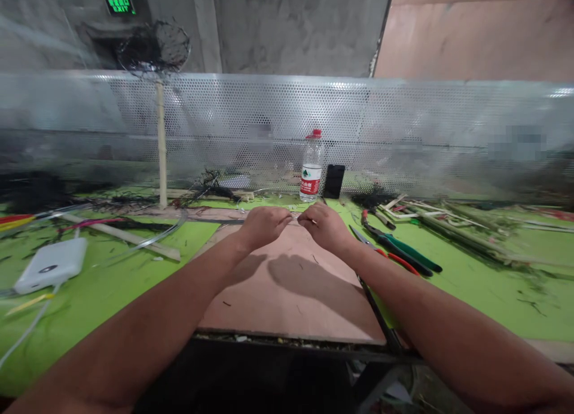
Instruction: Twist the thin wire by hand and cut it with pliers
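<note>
My left hand and my right hand are close together over the far part of a pinkish wooden board. Both have their fingers curled into a pinch, with a small gap between the fingertips. Whatever is between the fingers is too small to make out. A clear bottle with a red cap stands just beyond my hands, beside an upright black phone. Red-handled scissors and green-handled pliers lie to the right of my right wrist.
A white power bank with a cable lies on the green cover at left, near a flat wooden strip. Behind it stands a pole topped with dark wire. Sticks lie at right. A perforated metal screen spans the back.
</note>
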Available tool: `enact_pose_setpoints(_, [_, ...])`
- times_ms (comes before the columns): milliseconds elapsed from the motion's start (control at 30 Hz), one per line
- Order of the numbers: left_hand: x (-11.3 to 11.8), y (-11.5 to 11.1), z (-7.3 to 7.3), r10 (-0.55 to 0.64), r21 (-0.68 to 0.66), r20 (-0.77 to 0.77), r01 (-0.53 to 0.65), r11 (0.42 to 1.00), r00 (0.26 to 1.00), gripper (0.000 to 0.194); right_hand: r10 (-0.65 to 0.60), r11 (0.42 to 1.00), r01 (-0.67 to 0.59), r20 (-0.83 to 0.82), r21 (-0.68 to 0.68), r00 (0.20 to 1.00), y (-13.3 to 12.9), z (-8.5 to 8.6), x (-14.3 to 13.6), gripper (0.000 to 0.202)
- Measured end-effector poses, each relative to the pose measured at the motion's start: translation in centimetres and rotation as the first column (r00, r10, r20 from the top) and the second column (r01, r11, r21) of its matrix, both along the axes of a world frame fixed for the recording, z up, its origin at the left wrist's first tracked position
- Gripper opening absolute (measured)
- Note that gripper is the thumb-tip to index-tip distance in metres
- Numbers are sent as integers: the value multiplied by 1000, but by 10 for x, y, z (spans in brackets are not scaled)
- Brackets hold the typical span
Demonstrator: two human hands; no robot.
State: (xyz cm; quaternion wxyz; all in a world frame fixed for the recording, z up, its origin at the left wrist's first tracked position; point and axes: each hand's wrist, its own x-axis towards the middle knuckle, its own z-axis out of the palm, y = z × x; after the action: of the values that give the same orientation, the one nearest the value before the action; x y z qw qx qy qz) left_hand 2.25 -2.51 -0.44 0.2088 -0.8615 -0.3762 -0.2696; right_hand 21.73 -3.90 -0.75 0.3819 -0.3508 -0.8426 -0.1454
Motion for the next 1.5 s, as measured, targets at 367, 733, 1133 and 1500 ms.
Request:
enact_pose_setpoints(367, [10, -7, 5, -4, -68, 310, 27, 997, 951, 27, -152, 987, 147, -83, -65, 985, -5, -1, -7, 17])
enact_pose_setpoints(733, [4, -11, 10, -212, -107, 390, 273, 956, 896, 30, 58, 935, -203, -440, -290, 896, 12, -11, -9, 15])
enact_pose_setpoints(1133, [10, -14, 3, -223, -91, 265, 255, 963, 938, 28, 33, 819, -456, -767, -347, 641, 23, -30, -11, 20])
enact_pose_setpoints(1500, [-1, 2, -4, 3, 97, 70, -10, 995, 998, 26, -258, 825, -109, -540, -555, 801, 11, -23, -3, 26])
